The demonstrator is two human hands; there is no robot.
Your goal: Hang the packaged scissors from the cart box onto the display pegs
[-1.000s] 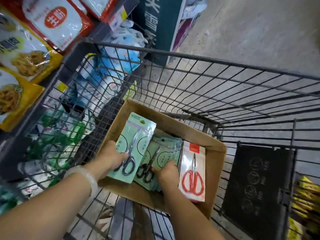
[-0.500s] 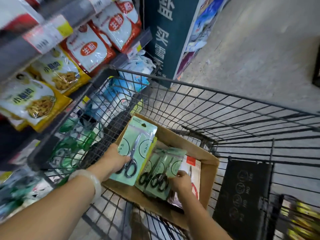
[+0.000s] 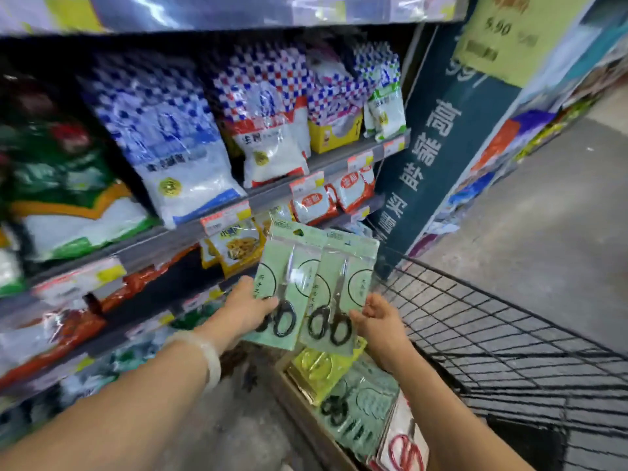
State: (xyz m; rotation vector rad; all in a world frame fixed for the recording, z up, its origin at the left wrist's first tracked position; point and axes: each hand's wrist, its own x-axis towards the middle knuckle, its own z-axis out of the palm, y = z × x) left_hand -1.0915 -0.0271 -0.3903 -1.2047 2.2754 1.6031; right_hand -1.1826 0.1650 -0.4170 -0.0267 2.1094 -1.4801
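Note:
My left hand grips a pale green pack of black-handled scissors by its lower left edge. Beside it, my right hand pinches a second green scissors pack at its lower right corner. Both packs are held upright in the air above the cardboard box in the cart. More green scissors packs, a yellow pack and a red-handled scissors pack lie in the box. No display pegs are visible.
Store shelves with bagged goods and price tags fill the left and centre. A dark teal sign panel stands at the shelf end. The black wire cart spreads to the right, with grey floor beyond it.
Both hands have lifted out of the box, each raising a green scissors pack. The view has swung up from the cart toward the shelves.

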